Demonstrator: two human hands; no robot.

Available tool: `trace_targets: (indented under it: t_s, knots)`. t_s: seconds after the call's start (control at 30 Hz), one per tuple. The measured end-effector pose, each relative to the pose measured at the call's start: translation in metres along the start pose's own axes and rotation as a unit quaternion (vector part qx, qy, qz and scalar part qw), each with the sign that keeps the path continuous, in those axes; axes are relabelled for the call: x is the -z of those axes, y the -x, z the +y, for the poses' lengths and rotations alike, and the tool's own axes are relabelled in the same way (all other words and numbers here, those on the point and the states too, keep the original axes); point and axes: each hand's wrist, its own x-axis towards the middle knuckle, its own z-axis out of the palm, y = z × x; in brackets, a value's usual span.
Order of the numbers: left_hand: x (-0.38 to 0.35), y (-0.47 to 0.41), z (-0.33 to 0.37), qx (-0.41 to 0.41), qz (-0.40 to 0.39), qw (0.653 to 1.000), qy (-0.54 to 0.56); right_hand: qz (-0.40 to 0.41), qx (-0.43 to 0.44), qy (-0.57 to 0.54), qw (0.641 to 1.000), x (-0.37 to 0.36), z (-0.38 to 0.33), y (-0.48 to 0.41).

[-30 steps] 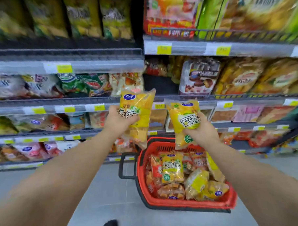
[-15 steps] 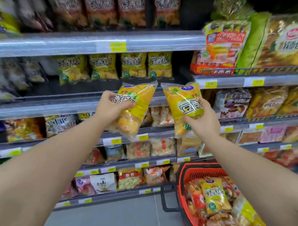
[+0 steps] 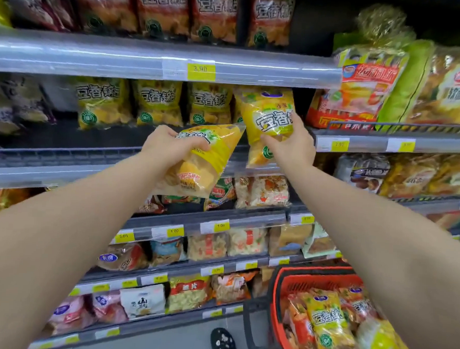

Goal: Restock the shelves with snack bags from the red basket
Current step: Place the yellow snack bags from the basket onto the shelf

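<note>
My left hand (image 3: 169,145) grips a yellow snack bag (image 3: 200,162), tilted, in front of the shelf edge. My right hand (image 3: 290,148) holds a second yellow snack bag (image 3: 268,120) upright, its top at the right end of a row of matching yellow bags (image 3: 155,102) on the second shelf. The red basket (image 3: 321,281) stands on the floor at the lower right with several more yellow and orange bags (image 3: 325,321) inside. My right forearm hides part of the basket.
Red bags of the same brand (image 3: 215,12) fill the top shelf. Big bread and cake packs (image 3: 367,82) stand on the right-hand shelving. Lower shelves hold several mixed snack packs (image 3: 189,294). A dark shoe (image 3: 223,341) shows on the grey floor by the basket's black handle (image 3: 251,331).
Both hands rose and moved toward the shelf. The right bag now reaches the row of yellow bags; the left bag has tilted lower. The view shifted up and left.
</note>
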Motion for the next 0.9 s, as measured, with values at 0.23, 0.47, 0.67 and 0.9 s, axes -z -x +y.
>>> trace_targets:
  t_s: [0.23, 0.47, 0.67, 0.9]
  knots:
    - [-0.007, -0.041, 0.011, -0.004, -0.018, 0.998, -0.053, 0.018, -0.014, -0.027, 0.999, -0.064, -0.012, -0.071]
    - [-0.016, -0.060, 0.008, -0.010, 0.010, 1.000, -0.012, 0.063, -0.083, 0.017, 0.994, -0.104, 0.008, -0.104]
    - [-0.021, -0.061, 0.007, -0.005, 0.032, 0.999, 0.004, 0.046, -0.083, 0.038, 0.995, -0.110, 0.006, -0.122]
    - [-0.020, -0.054, 0.002, 0.006, -0.005, 0.999, 0.043, -0.052, -0.102, 0.139, 0.984, -0.098, 0.006, -0.110]
